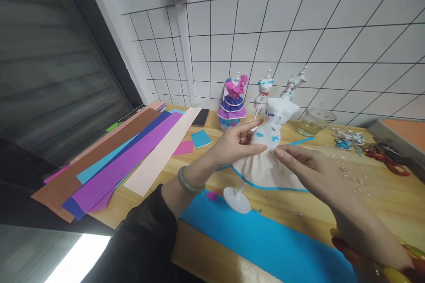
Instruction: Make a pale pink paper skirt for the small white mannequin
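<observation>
A small white dress form point(277, 117) with blue and purple marks leans to the right between my hands, its round base point(237, 200) tilted. Around its waist hangs a gathered cream skirt point(262, 169) edged in blue. My left hand point(237, 143), a green bangle at the wrist, has thumb and index finger on either side of the form's waist. My right hand point(307, 168) pinches the top edge of the skirt on the right side with thumb and fingers. Below lies a long blue sheet point(265, 239) with a small pink piece point(211, 196) on it.
Coloured strips point(133, 146) cover the table's left side. A phone point(200, 117), a dressed form point(232, 106) and two more white forms point(264, 88) stand or lie behind. At right are a glass jar point(315, 121), red-handled scissors point(395, 166) and a grey tray point(398, 135).
</observation>
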Available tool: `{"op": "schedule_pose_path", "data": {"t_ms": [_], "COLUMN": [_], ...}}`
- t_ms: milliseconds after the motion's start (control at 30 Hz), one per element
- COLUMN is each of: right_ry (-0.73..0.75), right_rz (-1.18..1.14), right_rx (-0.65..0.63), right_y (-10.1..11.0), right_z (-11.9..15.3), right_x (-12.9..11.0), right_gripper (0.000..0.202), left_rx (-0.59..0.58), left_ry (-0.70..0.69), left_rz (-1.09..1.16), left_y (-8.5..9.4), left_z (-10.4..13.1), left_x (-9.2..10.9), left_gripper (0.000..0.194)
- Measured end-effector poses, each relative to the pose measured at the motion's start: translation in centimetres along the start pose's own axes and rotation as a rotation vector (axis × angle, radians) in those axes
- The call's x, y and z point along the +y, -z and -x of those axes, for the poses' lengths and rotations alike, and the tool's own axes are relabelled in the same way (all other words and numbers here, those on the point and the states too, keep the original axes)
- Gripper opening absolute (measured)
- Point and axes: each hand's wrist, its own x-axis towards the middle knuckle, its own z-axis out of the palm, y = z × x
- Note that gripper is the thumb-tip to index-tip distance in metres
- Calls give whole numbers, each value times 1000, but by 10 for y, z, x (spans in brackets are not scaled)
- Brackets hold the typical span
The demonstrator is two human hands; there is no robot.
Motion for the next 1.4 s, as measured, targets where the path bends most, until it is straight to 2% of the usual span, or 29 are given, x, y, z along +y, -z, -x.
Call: {"op": "schedule_pose_path", "data": {"t_ms": [200,367,600,733,933,1167,1400], "right_ry": [-49,-18,57,41,30,23,-71], "right_rz": [-91,8,175,191,209,181,202], "right_rx": [-37,70,144,152,128,143,161], "right_y": [-4,-5,-5,-4,-1,-1,-1], "right_z": [1,3,2,1,1,0,1], "right_x": [6,-4,-4,-1,-3,-3,1], "right_gripper": [44,40,40,40,40,41,49], "left_rx": [-6,13,-63,-50,-6,35,73], "left_ry": [-33,-40,-62,-48,-66,-71,-50], "left_rz": [-75,-75,-20,-28,-92,-179,-193], "left_y": [-2,-4,-8,-10,-9,-9,-7], "left_z": [-2,-2,-2,-2,-2,-2,-2], "left_x": [-5,-7,-8,-9,-10,-8,-11], "left_gripper": [74,70,56,62,56,59,69]}}
